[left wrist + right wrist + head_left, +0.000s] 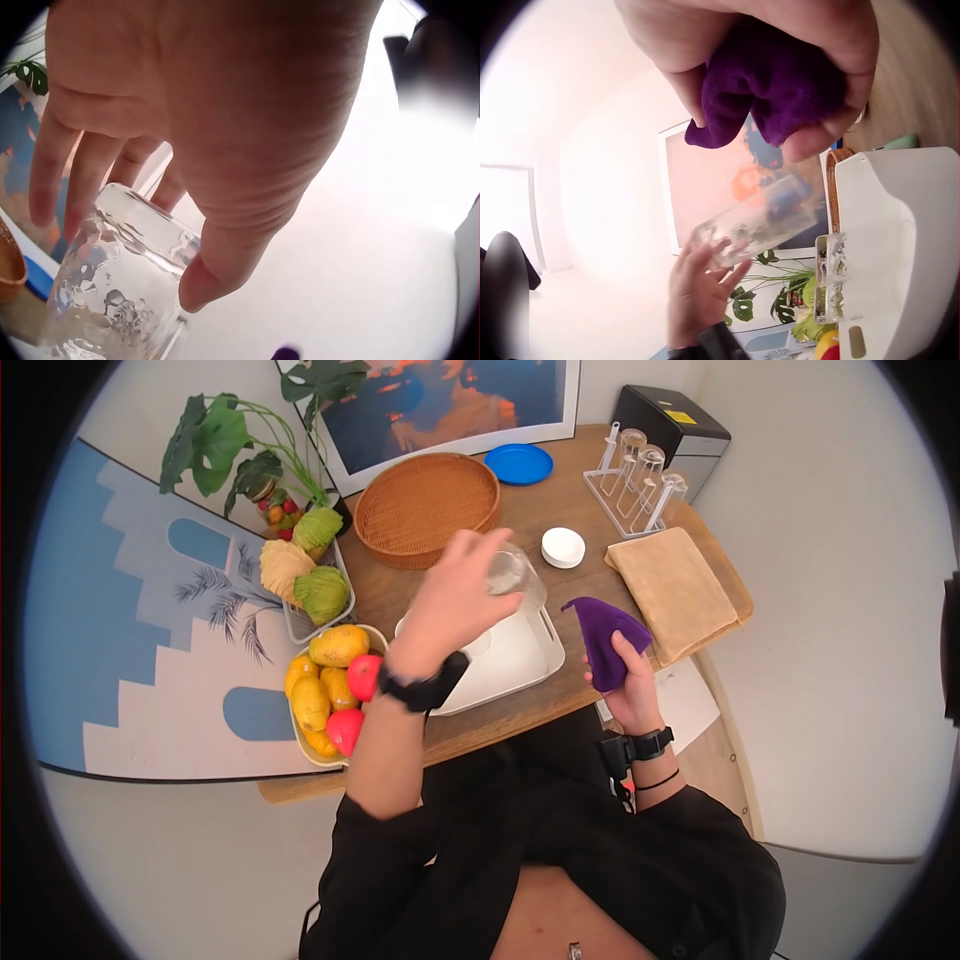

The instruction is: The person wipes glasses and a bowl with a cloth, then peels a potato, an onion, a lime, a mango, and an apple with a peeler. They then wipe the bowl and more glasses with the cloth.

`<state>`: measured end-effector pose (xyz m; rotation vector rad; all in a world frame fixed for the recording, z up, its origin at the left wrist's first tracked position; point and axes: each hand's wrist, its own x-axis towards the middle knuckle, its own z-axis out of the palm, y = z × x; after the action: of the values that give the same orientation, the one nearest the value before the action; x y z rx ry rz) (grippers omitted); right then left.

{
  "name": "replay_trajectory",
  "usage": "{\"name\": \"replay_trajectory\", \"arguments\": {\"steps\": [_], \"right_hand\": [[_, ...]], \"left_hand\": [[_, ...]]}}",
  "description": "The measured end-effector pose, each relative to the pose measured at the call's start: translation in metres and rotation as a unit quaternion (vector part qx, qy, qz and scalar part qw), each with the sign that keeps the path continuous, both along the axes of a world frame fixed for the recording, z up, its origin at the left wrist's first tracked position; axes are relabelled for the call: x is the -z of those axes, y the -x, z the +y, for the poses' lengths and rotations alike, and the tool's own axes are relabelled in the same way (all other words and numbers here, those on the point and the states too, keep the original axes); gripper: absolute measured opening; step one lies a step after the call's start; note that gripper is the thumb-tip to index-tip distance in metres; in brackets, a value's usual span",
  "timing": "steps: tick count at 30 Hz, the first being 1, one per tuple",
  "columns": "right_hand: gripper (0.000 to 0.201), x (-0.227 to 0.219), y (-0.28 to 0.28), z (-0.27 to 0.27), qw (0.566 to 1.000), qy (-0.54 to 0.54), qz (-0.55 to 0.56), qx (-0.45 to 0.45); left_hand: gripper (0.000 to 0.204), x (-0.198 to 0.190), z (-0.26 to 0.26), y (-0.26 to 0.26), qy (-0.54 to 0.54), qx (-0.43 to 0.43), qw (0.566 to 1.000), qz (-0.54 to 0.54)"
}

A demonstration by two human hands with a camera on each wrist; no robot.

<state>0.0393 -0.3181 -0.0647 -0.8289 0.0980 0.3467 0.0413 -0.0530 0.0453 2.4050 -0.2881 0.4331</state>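
Note:
The left hand [455,600] holds a clear textured glass [507,572] above the white tray [500,685]. In the left wrist view, the thumb of the left hand [202,150] lies against the near side of the glass [120,292], with fingers behind it. From the right wrist view, the glass [757,225] is tilted in the air at the fingertips of the left hand [697,292]. A bunched purple cloth [608,640] is gripped by the right hand [632,685], right of the tray; thumb and fingers pinch the cloth [780,82].
Behind the tray are a woven basket [425,505], blue plate [520,463] and white round dishes [563,547]. At right stand a rack with upturned glasses [650,480] and a folded tan cloth [675,590]. Fruit [340,690], vegetables [320,595] and a plant [215,445] are at left.

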Motion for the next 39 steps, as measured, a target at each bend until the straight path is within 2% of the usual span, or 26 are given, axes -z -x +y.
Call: {"name": "replay_trajectory", "arguments": {"steps": [3, 4, 6, 8, 9, 10, 12, 16, 19, 20, 21, 22, 23, 24, 25, 26, 28, 29, 30, 31, 32, 33, 34, 35, 36, 39], "right_hand": [[0.038, -0.011, -0.003, 0.011, 0.999, 0.028, -0.032, -0.02], [0.04, -0.014, -0.004, 0.015, 0.997, 0.022, -0.042, -0.053], [0.042, -0.019, -0.003, 0.026, 0.995, 0.014, -0.05, -0.086], [0.046, -0.022, -0.001, 0.037, 0.987, -0.014, -0.08, -0.141], [0.057, -0.018, -0.001, 0.04, 0.976, 0.009, -0.105, -0.189], [0.057, -0.019, 0.0, 0.044, 0.977, 0.008, -0.102, -0.189], [0.061, -0.026, 0.001, 0.051, 0.969, -0.005, -0.107, -0.223], [0.058, -0.022, -0.002, 0.049, 0.965, -0.007, -0.069, -0.254], [0.057, -0.023, -0.004, 0.042, 0.952, 0.043, -0.018, -0.302], [0.057, -0.027, -0.001, 0.042, 0.953, 0.042, -0.018, -0.301], [0.053, -0.033, 0.006, 0.045, 0.962, 0.094, -0.078, -0.244], [0.048, -0.037, 0.011, 0.051, 0.962, 0.146, -0.138, -0.185], [0.047, -0.037, 0.016, 0.069, 0.928, 0.185, -0.323, 0.01], [0.047, -0.031, 0.016, 0.064, 0.928, 0.186, -0.324, 0.01], [0.048, -0.017, 0.013, 0.055, 0.852, 0.287, -0.433, 0.067], [0.05, -0.011, 0.011, 0.05, 0.749, 0.381, -0.528, 0.122], [0.052, -0.002, 0.01, 0.047, 0.757, 0.389, -0.517, 0.09], [0.05, -0.007, 0.01, 0.048, 0.809, 0.354, -0.464, 0.073], [0.049, -0.009, 0.009, 0.05, 0.855, 0.317, -0.408, 0.055], [0.049, -0.01, 0.002, 0.052, 0.856, 0.304, -0.415, 0.05], [0.049, -0.017, 0.002, 0.049, 0.856, 0.304, -0.414, 0.051], [0.049, -0.028, 0.006, 0.043, 0.957, 0.164, -0.211, -0.11], [0.05, -0.034, 0.009, 0.039, 0.966, 0.007, 0.013, -0.26], [0.049, -0.031, 0.013, 0.041, 0.958, 0.009, 0.043, -0.282], [0.049, -0.03, 0.013, 0.041, 0.958, 0.009, 0.041, -0.282], [0.051, -0.021, 0.008, 0.036, 0.918, -0.085, 0.082, -0.378]], "left_hand": [[0.073, -0.029, 0.025, 0.035, 0.151, 0.047, 0.986, 0.056], [0.073, -0.029, 0.029, 0.044, 0.149, 0.048, 0.986, 0.056], [0.073, -0.025, 0.031, 0.062, 0.341, 0.121, 0.926, 0.109], [0.074, -0.016, 0.03, 0.069, 0.361, 0.146, 0.913, 0.122], [0.073, -0.009, 0.027, 0.071, 0.384, 0.159, 0.898, 0.145], [0.072, -0.002, 0.025, 0.073, 0.406, 0.171, 0.882, 0.167], [0.071, 0.01, 0.025, 0.076, 0.411, 0.181, 0.874, 0.187], [0.071, 0.024, 0.026, 0.073, 0.324, 0.269, 0.895, 0.15], [0.066, 0.028, 0.014, 0.071, 0.272, 0.252, 0.923, 0.097], [0.055, 0.03, 0.005, 0.072, 0.283, 0.174, 0.94, 0.076], [0.046, 0.031, -0.002, 0.073, 0.293, 0.094, 0.95, 0.055], [0.046, 0.032, -0.006, 0.074, 0.292, 0.094, 0.95, 0.054], [0.037, 0.034, -0.009, 0.074, 0.355, 0.024, 0.93, 0.089], [0.032, 0.035, -0.011, 0.074, 0.415, -0.046, 0.901, 0.122], [0.032, 0.034, -0.009, 0.072, 0.415, -0.045, 0.9, 0.122], [0.031, 0.033, -0.002, 0.069, 0.41, -0.053, 0.89, 0.194], [0.032, 0.031, 0.007, 0.066, 0.394, -0.071, 0.854, 0.333], [0.032, 0.031, 0.003, 0.07, 0.394, -0.07, 0.854, 0.332], [0.034, 0.03, -0.005, 0.078, 0.334, -0.041, 0.906, 0.258], [0.037, 0.03, -0.01, 0.081, 0.27, -0.013, 0.946, 0.182], [0.037, 0.033, -0.012, 0.079, 0.269, -0.013, 0.946, 0.182], [0.045, 0.039, -0.013, 0.076, 0.212, 0.024, 0.977, 0.028], [0.052, 0.046, -0.014, 0.073, 0.149, 0.06, 0.979, -0.125], [0.06, 0.052, -0.014, 0.07, 0.133, 0.06, 0.971, -0.188], [0.06, 0.052, -0.013, 0.07, 0.132, 0.06, 0.971, -0.19], [0.057, 0.06, -0.01, 0.069, 0.156, 0.068, 0.957, -0.236]]}}
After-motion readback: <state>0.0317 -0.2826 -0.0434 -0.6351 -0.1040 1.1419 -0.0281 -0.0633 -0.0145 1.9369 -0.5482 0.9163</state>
